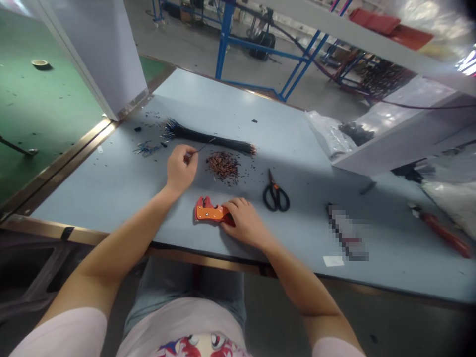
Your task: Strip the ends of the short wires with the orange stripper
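Observation:
My left hand (182, 168) is closed in a pinch, with a thin dark wire (204, 146) sticking out of it to the upper right. My right hand (244, 221) is wrapped round the handle of an orange and red wire stripper (210, 213), which lies low over the table with its head pointing left. Beyond my hands lies a bundle of black wires (211, 137) with bared ends. Close by the left hand is a heap of small copper-coloured and dark scraps (224, 166). Several loose blue wire ends (147, 148) are scattered left of the bundle.
Black-handled scissors (275, 196) lie right of my right hand. Farther right are a blurred-out flat object (347, 233), a white slip (333, 261) and a red-handled tool (442, 230). White uprights (94, 49) stand on the table's left and right. Plastic bags (330, 134) sit at the back right.

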The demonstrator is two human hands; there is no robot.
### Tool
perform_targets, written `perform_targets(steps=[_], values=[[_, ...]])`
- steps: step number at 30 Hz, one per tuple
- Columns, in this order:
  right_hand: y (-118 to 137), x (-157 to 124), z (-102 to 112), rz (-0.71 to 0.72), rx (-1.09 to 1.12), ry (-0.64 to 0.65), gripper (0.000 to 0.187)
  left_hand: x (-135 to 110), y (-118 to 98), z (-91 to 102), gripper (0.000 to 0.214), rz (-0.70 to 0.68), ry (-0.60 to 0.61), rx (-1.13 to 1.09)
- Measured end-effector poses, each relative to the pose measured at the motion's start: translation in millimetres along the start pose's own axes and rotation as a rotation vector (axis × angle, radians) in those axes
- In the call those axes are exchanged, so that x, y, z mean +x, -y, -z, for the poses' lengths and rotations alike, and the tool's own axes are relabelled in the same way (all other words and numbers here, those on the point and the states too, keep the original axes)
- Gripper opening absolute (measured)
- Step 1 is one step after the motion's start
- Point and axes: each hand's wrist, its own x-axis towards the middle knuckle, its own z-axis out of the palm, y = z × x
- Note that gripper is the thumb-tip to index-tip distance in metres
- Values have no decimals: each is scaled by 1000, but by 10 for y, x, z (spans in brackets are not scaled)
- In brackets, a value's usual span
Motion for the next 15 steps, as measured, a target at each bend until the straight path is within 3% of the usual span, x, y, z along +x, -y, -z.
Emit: perform_targets(steps=[4, 7, 11, 15], values=[[-152, 15, 124, -101, 392, -69, 36, -1, -62, 36, 3, -46, -83, 43], [-274, 29, 191, -253, 869, -128, 33, -5, -108, 59, 3, -63, -118, 40], [-340, 82, 129, -347, 1477, -76, 35, -42, -187, 71, 7, -120, -77, 17], [-301, 130, 19, -425, 1678, -3, 41, -107, -260, 56, 7, -158, -15, -27]])
